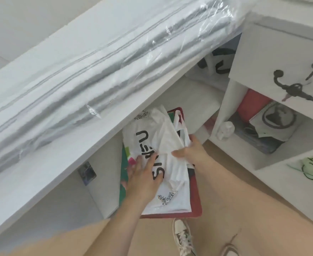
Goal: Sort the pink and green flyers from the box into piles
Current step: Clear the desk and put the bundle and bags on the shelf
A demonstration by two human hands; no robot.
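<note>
Left hand (144, 174) lay flat, fingers spread, on a white printed bag (161, 137) while right hand (190, 150) pinched its fold, probably to lift it clear. Pink and green flyers (126, 169) showed beneath, at the left of the red box (196, 202), under a white shelf (115, 126).

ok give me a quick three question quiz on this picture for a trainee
1. True or false: the right hand grips a fold of the white bag.
2. What colour is the box under the bag? A blue, B red, C yellow.
3. Fill in: the green and pink flyers peek out at the ___ edge of the bag.

Key: 1 true; 2 B; 3 left.
</note>
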